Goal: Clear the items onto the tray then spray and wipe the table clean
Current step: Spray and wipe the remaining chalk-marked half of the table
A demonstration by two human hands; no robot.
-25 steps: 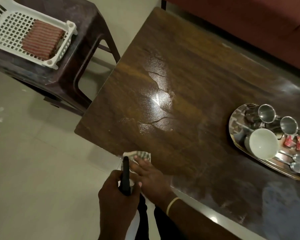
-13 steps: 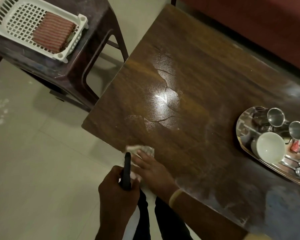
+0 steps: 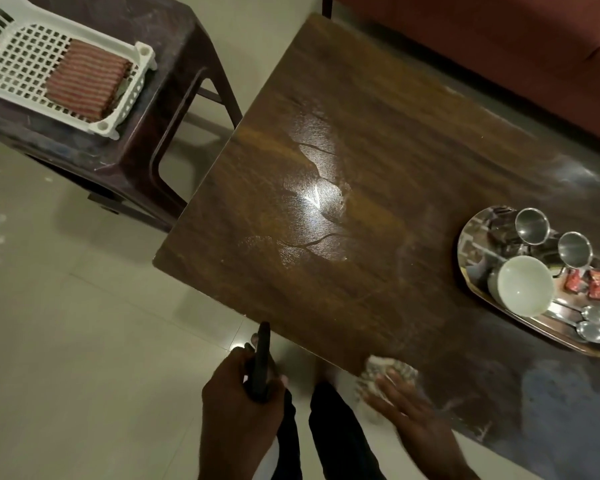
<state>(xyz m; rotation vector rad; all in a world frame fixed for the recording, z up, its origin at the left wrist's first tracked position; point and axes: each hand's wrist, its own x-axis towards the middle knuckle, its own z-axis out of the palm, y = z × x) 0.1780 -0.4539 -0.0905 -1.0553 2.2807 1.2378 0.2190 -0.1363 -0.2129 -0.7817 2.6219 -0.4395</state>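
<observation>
The dark wooden table (image 3: 378, 140) has a wet, shiny patch (image 3: 312, 202) near its middle. My right hand (image 3: 406, 407) presses flat on a crumpled striped cloth (image 3: 385, 370) at the table's near edge. My left hand (image 3: 239, 403) grips the spray bottle, whose black nozzle (image 3: 262, 358) points away from me, off the table over the floor. A steel tray (image 3: 478, 292) at the right holds two steel cups (image 3: 532, 225), a white bowl (image 3: 525, 285), spoons (image 3: 594, 323) and red packets (image 3: 586, 284).
A dark plastic stool (image 3: 125, 140) stands left of the table with a white basket (image 3: 14, 64) holding a folded striped cloth (image 3: 84, 81). A reddish sofa (image 3: 499, 46) runs along the far side. Pale tiled floor (image 3: 84, 323) lies to the left.
My right hand has slid the cloth to the right along the table's near edge. The left hand keeps holding the spray bottle in about the same place.
</observation>
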